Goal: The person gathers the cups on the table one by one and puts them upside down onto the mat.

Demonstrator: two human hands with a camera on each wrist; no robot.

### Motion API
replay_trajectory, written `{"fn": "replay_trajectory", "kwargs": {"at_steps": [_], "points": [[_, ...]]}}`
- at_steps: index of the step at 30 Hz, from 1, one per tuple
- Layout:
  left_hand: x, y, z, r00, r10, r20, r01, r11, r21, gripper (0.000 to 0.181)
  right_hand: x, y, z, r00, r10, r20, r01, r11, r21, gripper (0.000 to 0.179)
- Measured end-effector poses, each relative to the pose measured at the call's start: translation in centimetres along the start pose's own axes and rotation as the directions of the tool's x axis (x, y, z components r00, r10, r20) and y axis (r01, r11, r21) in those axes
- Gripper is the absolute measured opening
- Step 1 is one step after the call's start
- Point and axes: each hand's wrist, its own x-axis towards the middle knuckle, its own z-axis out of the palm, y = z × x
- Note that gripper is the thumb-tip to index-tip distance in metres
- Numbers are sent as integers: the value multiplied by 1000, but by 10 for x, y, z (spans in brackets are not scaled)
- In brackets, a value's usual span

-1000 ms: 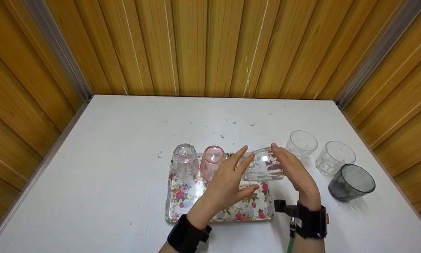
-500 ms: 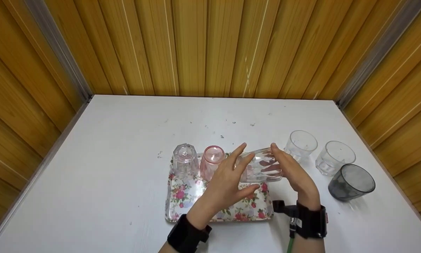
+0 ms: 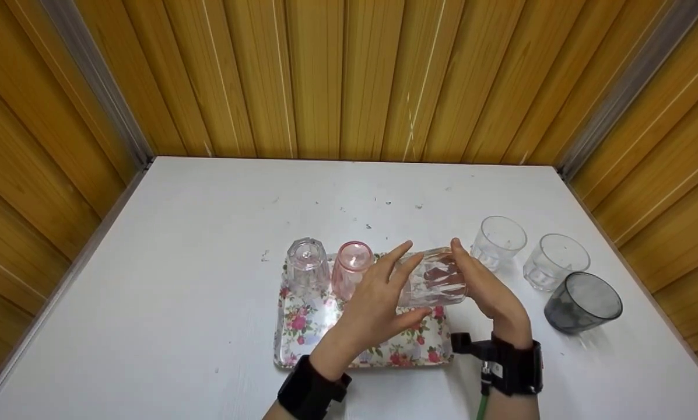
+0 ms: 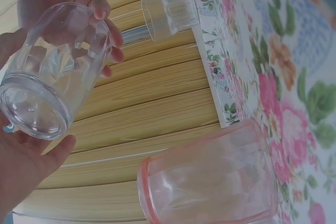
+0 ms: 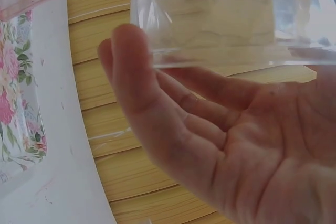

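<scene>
A clear faceted drinking glass (image 3: 439,280) lies sideways between my two hands, above the right part of a flowered tray (image 3: 325,345). My left hand (image 3: 372,298) holds it at the thick base, thumb on one side and fingers spread on the other. At the mouth end, my right hand (image 3: 490,286) holds the rim with bent fingers; its palm faces the glass in the right wrist view. Upside down on the tray stand a pink glass (image 4: 210,177) and, left of it, another clear faceted glass (image 3: 308,268).
Right of the tray, two clear tumblers (image 3: 500,238) (image 3: 556,262) and a smoky grey tumbler (image 3: 582,303) stand mouth up on the white table (image 3: 168,280). Wood-patterned panels (image 3: 349,81) enclose the back and sides. A green cable (image 3: 481,405) runs from the right wrist strap.
Between my hands the clear glass has turned and shifted slightly left and down, its facets now showing differently. Both hands stay almost in place; the other glasses and the tray have not moved.
</scene>
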Motion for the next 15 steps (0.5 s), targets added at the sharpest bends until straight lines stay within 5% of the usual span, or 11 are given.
{"fn": "replay_trajectory", "kwargs": {"at_steps": [15], "points": [[2, -1, -1, 998, 62, 0, -62, 996, -60, 77, -1, -1, -1, 996, -21, 86, 21, 1000, 3, 68]]}}
